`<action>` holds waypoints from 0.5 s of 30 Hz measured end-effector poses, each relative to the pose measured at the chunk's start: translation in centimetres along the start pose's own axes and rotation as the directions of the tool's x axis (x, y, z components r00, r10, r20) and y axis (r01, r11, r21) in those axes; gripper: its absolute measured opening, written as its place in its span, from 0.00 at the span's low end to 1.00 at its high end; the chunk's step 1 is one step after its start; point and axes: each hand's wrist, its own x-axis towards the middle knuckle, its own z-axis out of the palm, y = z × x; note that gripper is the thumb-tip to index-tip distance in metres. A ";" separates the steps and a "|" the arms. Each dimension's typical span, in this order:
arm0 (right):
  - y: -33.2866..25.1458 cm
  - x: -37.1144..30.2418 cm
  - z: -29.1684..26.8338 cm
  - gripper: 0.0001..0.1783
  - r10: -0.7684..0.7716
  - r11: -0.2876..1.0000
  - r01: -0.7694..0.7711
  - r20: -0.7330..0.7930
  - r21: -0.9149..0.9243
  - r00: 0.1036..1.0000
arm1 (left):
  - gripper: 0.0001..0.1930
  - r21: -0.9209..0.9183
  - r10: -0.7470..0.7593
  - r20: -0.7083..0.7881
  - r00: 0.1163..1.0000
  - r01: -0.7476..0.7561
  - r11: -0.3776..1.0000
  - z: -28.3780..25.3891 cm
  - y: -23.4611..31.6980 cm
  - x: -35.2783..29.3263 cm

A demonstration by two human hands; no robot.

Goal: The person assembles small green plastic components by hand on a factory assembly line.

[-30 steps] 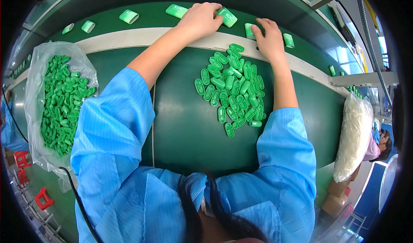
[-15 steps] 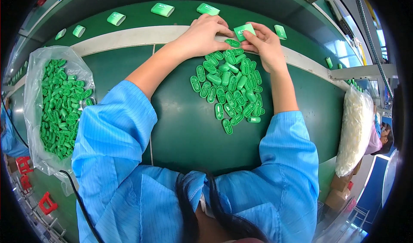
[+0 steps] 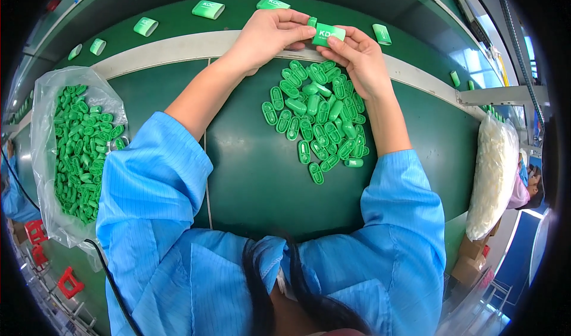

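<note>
Dark green table (image 3: 267,208) stretched before us, a pale rail (image 3: 172,48) curving along its far side, and near that rail our right hand (image 3: 363,60) gripped the green casing (image 3: 328,33)! Our left hand (image 3: 259,42) pinched a small green cap (image 3: 312,22) at the casing's left end. We judged a crooked angle could bind them, or a slack pinch drop the cap onto the nearer pile (image 3: 322,114).

Downward fisheye view (from head height)
</note>
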 end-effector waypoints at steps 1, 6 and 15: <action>0.0 -0.1 -0.1 0.15 -0.001 1.000 0.001 -0.003 -0.001 1.000 | 0.17 -0.001 0.000 0.003 1.000 0.000 1.000 0.2 0.0 -0.1; 0.3 -0.4 0.1 0.15 0.010 0.998 -0.009 -0.016 0.054 1.000 | 0.18 0.130 0.132 -0.040 0.990 -0.126 0.984 0.3 -0.5 -0.3; 0.3 0.0 -0.9 0.14 -0.009 0.999 0.008 -0.024 -0.039 1.000 | 0.17 0.171 0.052 -0.019 0.998 -0.048 0.984 0.3 0.0 -0.2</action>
